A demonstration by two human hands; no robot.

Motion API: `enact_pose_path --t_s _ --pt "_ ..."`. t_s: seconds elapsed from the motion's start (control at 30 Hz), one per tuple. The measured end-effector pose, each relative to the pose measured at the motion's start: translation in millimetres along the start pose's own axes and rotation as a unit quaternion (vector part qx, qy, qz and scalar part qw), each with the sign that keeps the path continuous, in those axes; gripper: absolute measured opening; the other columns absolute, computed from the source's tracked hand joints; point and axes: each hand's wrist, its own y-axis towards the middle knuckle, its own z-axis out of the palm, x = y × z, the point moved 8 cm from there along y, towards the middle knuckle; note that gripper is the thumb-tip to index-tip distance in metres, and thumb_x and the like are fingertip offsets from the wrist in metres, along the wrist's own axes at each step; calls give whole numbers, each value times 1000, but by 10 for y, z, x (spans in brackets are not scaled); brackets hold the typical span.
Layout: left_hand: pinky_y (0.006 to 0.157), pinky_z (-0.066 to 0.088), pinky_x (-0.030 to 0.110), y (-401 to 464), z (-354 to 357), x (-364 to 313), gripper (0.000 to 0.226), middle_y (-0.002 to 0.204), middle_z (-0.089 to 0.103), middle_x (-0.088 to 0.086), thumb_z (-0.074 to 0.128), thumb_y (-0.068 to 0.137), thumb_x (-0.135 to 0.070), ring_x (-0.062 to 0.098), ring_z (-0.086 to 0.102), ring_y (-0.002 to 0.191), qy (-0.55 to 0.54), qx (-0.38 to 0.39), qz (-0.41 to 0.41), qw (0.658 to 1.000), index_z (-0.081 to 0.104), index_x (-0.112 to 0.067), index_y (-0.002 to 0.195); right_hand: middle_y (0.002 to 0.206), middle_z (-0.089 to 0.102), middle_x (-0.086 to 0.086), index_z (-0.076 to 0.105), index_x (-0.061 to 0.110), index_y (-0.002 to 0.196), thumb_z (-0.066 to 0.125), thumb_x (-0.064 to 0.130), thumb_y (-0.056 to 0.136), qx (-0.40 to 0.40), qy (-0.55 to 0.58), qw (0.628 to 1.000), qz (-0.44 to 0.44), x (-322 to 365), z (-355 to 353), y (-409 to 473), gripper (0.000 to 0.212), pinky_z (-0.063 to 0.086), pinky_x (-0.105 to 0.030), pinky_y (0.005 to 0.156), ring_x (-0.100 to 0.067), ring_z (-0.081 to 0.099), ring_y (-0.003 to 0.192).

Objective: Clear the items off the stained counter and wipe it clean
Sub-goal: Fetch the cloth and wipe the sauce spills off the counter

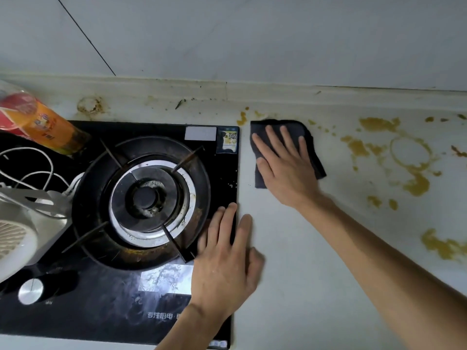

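Observation:
A dark grey cloth [310, 137] lies flat on the white counter [290, 248], just right of the black gas stove [126, 286]. My right hand [285, 165] presses on the cloth with straight, spread fingers. Yellow-brown stains [414, 183] and a ring mark cover the counter to the right of the cloth, with smaller spots [242, 118] near the back edge. My left hand [225, 258] rests flat across the stove's right edge and the counter, fingers straight and holding nothing.
On the stove's left side sit an orange bottle [50, 130] lying tilted, a white cable [38, 173] and a white appliance [17, 238]. A silver knob [30, 291] is at the stove's front. A tiled wall [252, 34] rises behind the counter.

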Motion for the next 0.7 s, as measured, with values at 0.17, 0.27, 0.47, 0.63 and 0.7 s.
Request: enact_pose_path --t_s 0.17,0.27,0.47,0.63,0.7 --pt "108 36 45 0 15 14 65 166 39 5 64 83 -39 28 35 155 -1 1 0 1000 56 -21 146 171 21 8 27 36 162 29 35 106 11 16 997 -80 231 -55 748 55 9 -53 128 -21 13 160" --pt "108 35 43 -11 32 19 66 167 36 2 64 82 -40 26 33 156 -6 1 -3 1000 55 -24 146 170 23 8 29 37 161 28 38 106 3 8 994 -107 210 -66 819 55 12 -52 128 -20 16 159" --pt "108 36 44 -12 31 24 65 167 38 4 64 83 -39 27 33 156 2 8 -6 1000 56 -23 146 171 23 1 28 34 162 27 48 107 -68 -10 991 112 -356 -74 369 57 12 -56 126 -26 17 159" --pt "109 37 46 0 18 2 65 166 40 6 63 84 -38 30 35 156 7 6 -2 1000 56 -20 146 172 19 -1 25 34 163 26 46 107 -49 -5 996 80 -66 -7 288 57 9 -58 126 -30 13 159" --pt "109 38 47 1 6 6 65 165 41 7 64 83 -37 30 36 155 8 0 0 1000 57 -20 145 172 17 2 23 37 163 26 47 107 -32 0 999 15 98 -1 443 57 8 -56 127 -27 11 160"
